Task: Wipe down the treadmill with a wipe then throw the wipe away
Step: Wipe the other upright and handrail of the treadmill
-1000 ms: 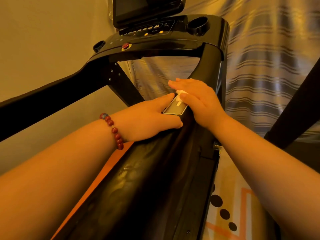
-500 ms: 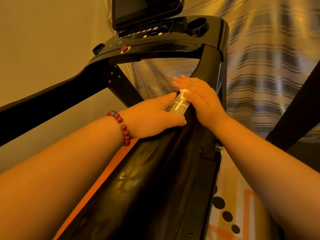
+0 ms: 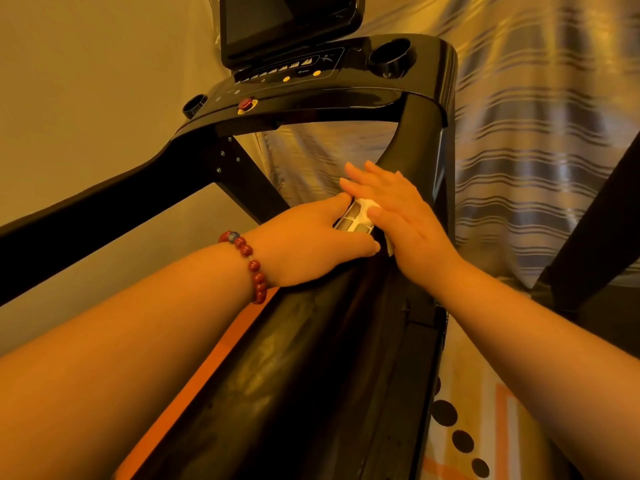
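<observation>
The wipe [image 3: 366, 205] lies almost wholly under the right grip [image 3: 405, 216]; only white scraps show by its thumb and heel. The left grip [image 3: 311, 244] hides its lower fingers behind the handrail [image 3: 311, 341], and both cover part of the silver plate [image 3: 351, 224]. The top edge cuts off the screen [image 3: 287, 26]. The console markings [image 3: 294, 69] are too small to read.
</observation>
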Motion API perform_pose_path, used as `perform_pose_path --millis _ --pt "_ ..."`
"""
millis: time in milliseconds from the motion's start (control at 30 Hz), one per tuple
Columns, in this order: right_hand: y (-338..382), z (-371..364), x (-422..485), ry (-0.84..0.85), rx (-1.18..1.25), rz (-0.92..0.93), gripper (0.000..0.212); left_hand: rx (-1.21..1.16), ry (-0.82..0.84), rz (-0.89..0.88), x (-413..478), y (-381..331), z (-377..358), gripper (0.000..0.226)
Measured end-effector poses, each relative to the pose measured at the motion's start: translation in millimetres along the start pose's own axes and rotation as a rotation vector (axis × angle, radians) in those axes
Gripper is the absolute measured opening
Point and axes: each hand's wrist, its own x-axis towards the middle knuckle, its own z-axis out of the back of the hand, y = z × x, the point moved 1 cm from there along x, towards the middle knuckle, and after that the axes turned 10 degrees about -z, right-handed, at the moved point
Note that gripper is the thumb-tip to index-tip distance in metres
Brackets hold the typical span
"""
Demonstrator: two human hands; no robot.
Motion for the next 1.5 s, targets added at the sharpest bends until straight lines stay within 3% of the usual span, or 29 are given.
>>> perform_pose_path --millis 233,433,600,733,867,1000,1100,1333,1500 --pt "-18 14 30 0.054 -0.134 -0.045 0.046 -0.010 0.023 0.017 7 2 1 0.068" --pt "-16 4 12 -0.004 -0.032 0.032 0.042 -0.052 -0.007 0.008 14 2 1 0.062" --pt "-47 16 42 0.050 -0.337 0.083 0.039 -0.023 0.011 0.026 20 3 1 0.065" --pt "-36 14 33 -0.022 -0.164 0.027 0.034 0.014 0.013 0.029 25 3 1 0.064" --pt "-23 12 27 0.019 -0.025 0.120 0.039 0.041 0.013 0.042 29 3 1 0.068" --pt "-44 23 55 0.060 -0.250 0.116 0.043 -0.016 0.016 0.051 30 4 1 0.063" --pt "-42 25 59 0.038 -0.136 -0.038 0.044 -0.039 0.013 0.053 30 3 2 0.061" --pt "-44 23 46 0.051 -0.037 0.135 0.037 0.014 0.032 0.040 34 4 2 0.067" --pt "-61 26 66 0.056 -0.089 -0.041 0.040 0.017 0.061 0.059 37 4 4 0.072"
